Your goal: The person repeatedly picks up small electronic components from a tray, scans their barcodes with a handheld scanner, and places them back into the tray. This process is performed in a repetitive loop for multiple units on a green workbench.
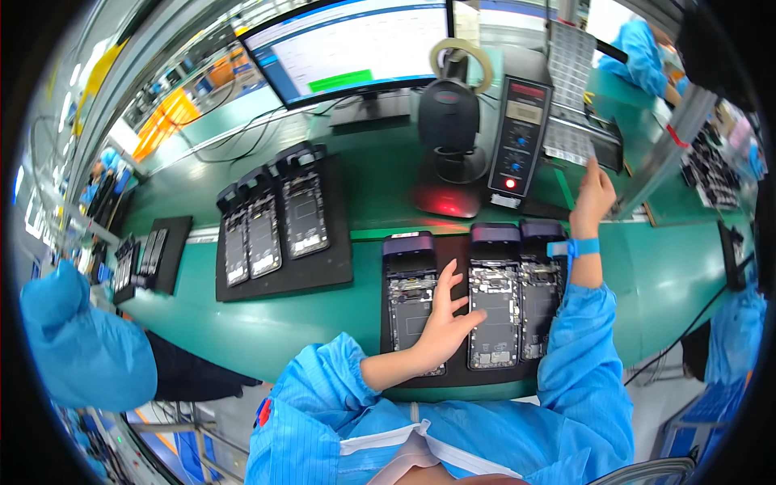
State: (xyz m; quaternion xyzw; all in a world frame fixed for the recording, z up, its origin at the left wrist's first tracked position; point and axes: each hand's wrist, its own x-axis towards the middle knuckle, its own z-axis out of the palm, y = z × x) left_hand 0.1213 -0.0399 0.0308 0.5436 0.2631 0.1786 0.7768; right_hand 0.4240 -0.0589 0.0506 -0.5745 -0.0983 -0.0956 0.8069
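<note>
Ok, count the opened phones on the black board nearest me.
3: left phone, partly behind the left hand; middle phone; right phone, beside the right sleeve. None seems fully hidden.

Worker's in a bright blue smock [501,428], thin fabric, lots of creases, fine darker lines showing at the left shoulder. Left sleeve [315,384] loose, bunched at its end on the forearm; right sleeve [580,339] same blue, wrinkled, also stopping short of the wrist. Small red-and-dark-blue badge [263,412] on the left upper arm, markings too small to make out from here. White edging [380,439] at the neck, running out both ways in a V. Left hand [447,327] bare; right hand [593,196] bare too, light-blue band [575,247] around that wrist.
</note>
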